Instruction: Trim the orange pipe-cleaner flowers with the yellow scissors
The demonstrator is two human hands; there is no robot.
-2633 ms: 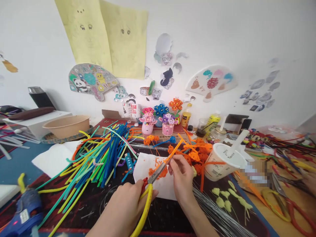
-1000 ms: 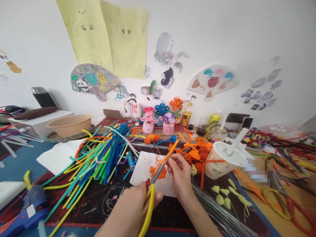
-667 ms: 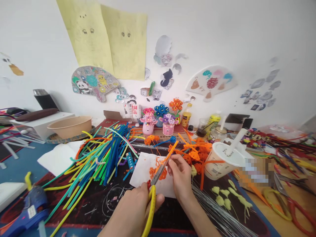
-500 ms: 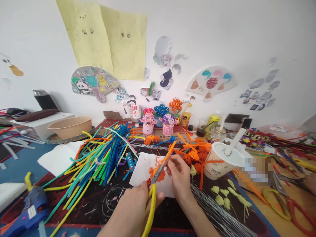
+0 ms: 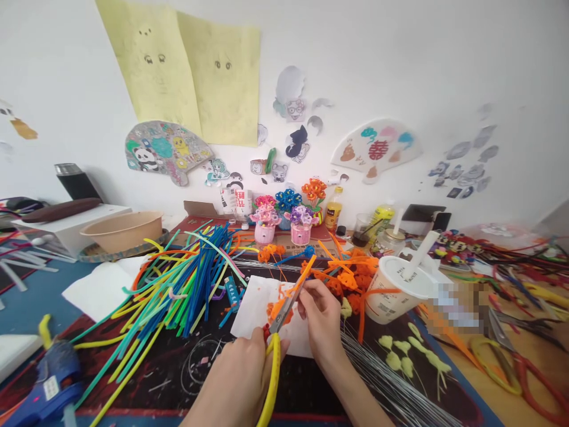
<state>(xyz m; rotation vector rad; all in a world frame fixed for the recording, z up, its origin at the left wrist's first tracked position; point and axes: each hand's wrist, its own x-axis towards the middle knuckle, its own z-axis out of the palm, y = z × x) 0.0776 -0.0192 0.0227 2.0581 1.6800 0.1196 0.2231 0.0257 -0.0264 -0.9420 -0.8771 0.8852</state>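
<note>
We see an orange pipe cleaner held up over a sheet of white paper, with fuzzy orange pieces bunched at its lower end. The right hand has its fingers pinched together on the stem. The left hand is closed around yellow-handled scissors, and the steel blades sit right against the orange fuzz. We can't tell if the blades are closing on it. Both hands are just above the paper, which lies on a black work mat on the counter.

Just right of the right hand is a heap of orange pipe-cleaner flowers, beside a tipped plastic cup with a straw. Near right, yellow-green pipe-cleaner leaves lie by a bundle of thin steel wires. Left of the paper is a big pile of blue, green and yellow pipe cleaners, with a blue glue gun at near left. Far left stands a kraft paper bowl. Far centre, small potted pipe-cleaner flowers stand against the wall. Two more pairs of scissors lie at near right.
</note>
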